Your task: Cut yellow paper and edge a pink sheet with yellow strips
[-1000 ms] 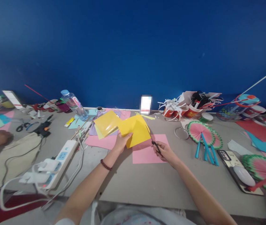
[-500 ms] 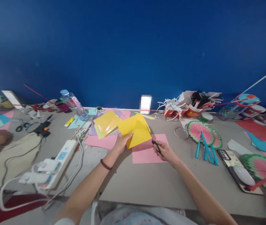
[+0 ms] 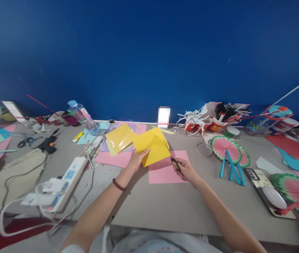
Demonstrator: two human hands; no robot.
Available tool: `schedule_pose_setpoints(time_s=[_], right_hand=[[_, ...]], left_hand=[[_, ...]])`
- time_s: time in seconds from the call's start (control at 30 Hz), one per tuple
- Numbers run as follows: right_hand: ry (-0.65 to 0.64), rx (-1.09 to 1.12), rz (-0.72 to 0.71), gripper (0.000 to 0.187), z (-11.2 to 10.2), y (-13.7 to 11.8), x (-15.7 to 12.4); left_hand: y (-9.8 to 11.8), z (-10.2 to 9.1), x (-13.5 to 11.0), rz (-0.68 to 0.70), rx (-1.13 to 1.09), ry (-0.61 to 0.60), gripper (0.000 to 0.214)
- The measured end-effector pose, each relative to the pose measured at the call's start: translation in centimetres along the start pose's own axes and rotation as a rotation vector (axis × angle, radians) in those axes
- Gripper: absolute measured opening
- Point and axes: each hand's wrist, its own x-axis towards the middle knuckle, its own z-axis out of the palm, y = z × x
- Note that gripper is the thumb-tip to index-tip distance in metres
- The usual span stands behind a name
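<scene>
My left hand (image 3: 137,160) pinches the lower left edge of a sheet of yellow paper (image 3: 153,147), thumb on top. The sheet is raised a little above the table and bends across its middle. My right hand (image 3: 183,168) is closed round the dark handles of a pair of scissors (image 3: 175,163). Their blades meet the sheet's right edge, where a narrow strip stands slightly apart; the blade tips are hard to make out. Beneath the sheet and the scissors lies pink paper (image 3: 165,175). A packet of yellow paper in clear wrap (image 3: 121,138) rests just left of the sheet.
A white power strip (image 3: 71,179) with cables lies left of my left arm, a water bottle (image 3: 84,117) behind it. To the right are pink-and-green paper fans (image 3: 224,149), a phone (image 3: 254,179) under a white mouse (image 3: 273,196), and cups with paper strips (image 3: 193,121).
My hands, the yellow sheet and the scissors look almost unmoved. At the far left, another person's hand has drawn back towards the frame's edge, and a pale blue strip now shows there.
</scene>
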Motion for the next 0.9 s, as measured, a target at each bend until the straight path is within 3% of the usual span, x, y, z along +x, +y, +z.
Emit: schedule_pose_setpoints(time_s=[0.9], right_hand=[[0.032,-0.024,0.002,0.040,0.11,-0.26,-0.16]], left_hand=[[0.22,0.09,-0.11,-0.005,-0.021,0.002,0.063]])
